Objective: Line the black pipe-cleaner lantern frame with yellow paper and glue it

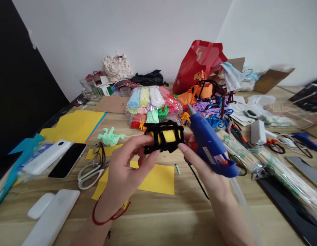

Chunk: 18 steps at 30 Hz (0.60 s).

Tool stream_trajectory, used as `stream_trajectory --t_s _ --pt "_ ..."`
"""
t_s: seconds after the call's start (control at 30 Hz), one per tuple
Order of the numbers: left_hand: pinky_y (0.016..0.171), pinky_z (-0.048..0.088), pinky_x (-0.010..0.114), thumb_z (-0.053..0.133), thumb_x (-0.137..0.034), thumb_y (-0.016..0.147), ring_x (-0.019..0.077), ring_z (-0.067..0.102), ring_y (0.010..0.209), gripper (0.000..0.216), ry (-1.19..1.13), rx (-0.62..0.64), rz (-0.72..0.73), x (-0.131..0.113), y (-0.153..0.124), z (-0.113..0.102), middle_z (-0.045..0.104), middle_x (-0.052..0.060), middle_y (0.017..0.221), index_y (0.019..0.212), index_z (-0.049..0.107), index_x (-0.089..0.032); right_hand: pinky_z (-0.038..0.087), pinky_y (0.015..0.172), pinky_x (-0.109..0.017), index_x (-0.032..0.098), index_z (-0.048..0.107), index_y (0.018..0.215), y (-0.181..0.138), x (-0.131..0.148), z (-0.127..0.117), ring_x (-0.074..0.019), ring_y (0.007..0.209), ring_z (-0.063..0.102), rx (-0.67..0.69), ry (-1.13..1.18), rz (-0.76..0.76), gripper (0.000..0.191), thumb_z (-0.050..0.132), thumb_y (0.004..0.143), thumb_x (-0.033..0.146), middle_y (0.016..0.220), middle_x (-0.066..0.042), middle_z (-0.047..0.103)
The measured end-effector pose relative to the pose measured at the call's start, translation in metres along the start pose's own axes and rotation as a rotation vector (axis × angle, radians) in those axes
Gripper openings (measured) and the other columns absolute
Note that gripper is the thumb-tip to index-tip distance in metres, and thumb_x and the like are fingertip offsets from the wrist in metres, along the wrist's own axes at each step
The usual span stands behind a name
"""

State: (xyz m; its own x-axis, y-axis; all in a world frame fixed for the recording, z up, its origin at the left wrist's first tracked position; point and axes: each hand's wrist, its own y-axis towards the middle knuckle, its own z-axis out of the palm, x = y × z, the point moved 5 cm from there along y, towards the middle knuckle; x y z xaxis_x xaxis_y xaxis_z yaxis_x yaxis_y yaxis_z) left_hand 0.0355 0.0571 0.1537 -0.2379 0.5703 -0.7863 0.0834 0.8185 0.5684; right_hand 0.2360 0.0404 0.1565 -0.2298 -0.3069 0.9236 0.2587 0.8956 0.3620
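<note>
Between thumb and fingers, my left hand point(125, 167) pinches the left end of a small craft piece of black pipe cleaners over yellow paper point(170, 136). My right hand point(206, 172) is closed around a blue hot glue gun point(208, 141), whose nozzle points up and to the left. The right thumb also rests against the right end of the craft piece. A clear glue stick point(241, 196) sticks out of the back of the gun. Below the hands lie cut sheets of yellow paper point(158, 181). The right fingers are partly hidden behind the gun.
Scissors point(90, 176), a phone point(68, 160) and a green pipe-cleaner figure point(111, 136) lie left. Bagged pipe cleaners point(153, 102) and a red bag point(196, 65) stand behind. Bagged wooden sticks point(286, 174) and pliers point(237, 131) are on the right.
</note>
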Motion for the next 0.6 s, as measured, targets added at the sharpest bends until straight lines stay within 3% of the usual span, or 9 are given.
stream_trajectory --t_s 0.1,0.23,0.3,0.37,0.47,0.53,0.6 --pt "0.06 0.052 0.025 0.076 -0.023 0.084 0.0107 0.057 0.056 0.025 -0.004 0.029 0.025 -0.002 0.0 -0.001 0.068 -0.003 0.074 0.108 0.072 -0.031 0.061 0.068 -0.032 0.025 0.068 0.092 0.0 -0.003 0.0 -0.018 0.072 0.068 0.018 0.021 0.016 0.025 0.082 0.078 0.041 0.087 -0.001 0.072" --pt "0.05 0.048 0.021 0.074 -0.031 0.087 0.0112 0.06 0.06 0.025 -0.095 0.152 -0.012 -0.009 0.004 0.006 0.076 0.001 0.091 0.111 0.076 -0.031 0.058 0.055 -0.028 0.026 0.07 0.091 -0.001 0.003 0.001 -0.0148 0.059 0.064 0.014 0.011 -0.055 0.023 0.085 0.076 0.034 0.079 0.002 0.072" --pt "0.046 0.046 0.02 0.071 -0.033 0.089 0.0119 0.061 0.061 0.019 -0.13 0.177 -0.064 -0.012 0.007 0.01 0.076 0.001 0.086 0.106 0.078 -0.029 0.057 0.053 -0.027 0.028 0.071 0.091 -0.002 0.008 0.0 -0.0138 0.056 0.063 0.004 -0.008 -0.114 0.021 0.085 0.076 0.03 0.076 0.003 0.071" --pt "0.041 0.041 0.021 0.071 -0.035 0.089 0.0114 0.057 0.053 0.014 -0.155 0.149 -0.144 -0.01 0.008 0.011 0.069 -0.001 0.067 0.096 0.079 -0.026 0.059 0.056 -0.028 0.028 0.072 0.091 -0.003 0.011 0.0 -0.0149 0.058 0.065 0.008 -0.034 -0.161 0.021 0.086 0.075 0.029 0.077 0.002 0.072" --pt "0.032 0.028 0.02 0.072 -0.04 0.087 0.0076 0.038 0.035 0.018 -0.227 0.077 -0.282 -0.002 0.007 0.008 0.046 -0.006 0.043 0.08 0.073 -0.023 0.062 0.065 -0.033 0.026 0.074 0.09 -0.004 0.011 -0.004 -0.0192 0.07 0.071 0.015 -0.07 -0.161 0.017 0.084 0.078 0.033 0.087 -0.002 0.075" --pt "0.029 0.021 0.019 0.073 -0.041 0.087 0.0051 0.03 0.031 0.023 -0.284 0.036 -0.331 0.004 0.007 0.004 0.037 -0.009 0.039 0.075 0.067 -0.022 0.063 0.07 -0.035 0.024 0.073 0.091 -0.002 0.008 -0.006 -0.0218 0.078 0.074 0.001 -0.047 -0.105 0.018 0.082 0.081 0.036 0.092 -0.005 0.075" --pt "0.029 0.024 0.017 0.074 -0.042 0.086 0.0045 0.032 0.03 0.025 -0.326 0.029 -0.325 0.008 0.009 0.0 0.04 -0.009 0.04 0.076 0.065 -0.022 0.064 0.071 -0.036 0.024 0.068 0.098 0.0 0.005 -0.008 -0.0228 0.08 0.076 -0.015 0.079 -0.062 0.026 0.083 0.08 0.035 0.09 -0.003 0.075"
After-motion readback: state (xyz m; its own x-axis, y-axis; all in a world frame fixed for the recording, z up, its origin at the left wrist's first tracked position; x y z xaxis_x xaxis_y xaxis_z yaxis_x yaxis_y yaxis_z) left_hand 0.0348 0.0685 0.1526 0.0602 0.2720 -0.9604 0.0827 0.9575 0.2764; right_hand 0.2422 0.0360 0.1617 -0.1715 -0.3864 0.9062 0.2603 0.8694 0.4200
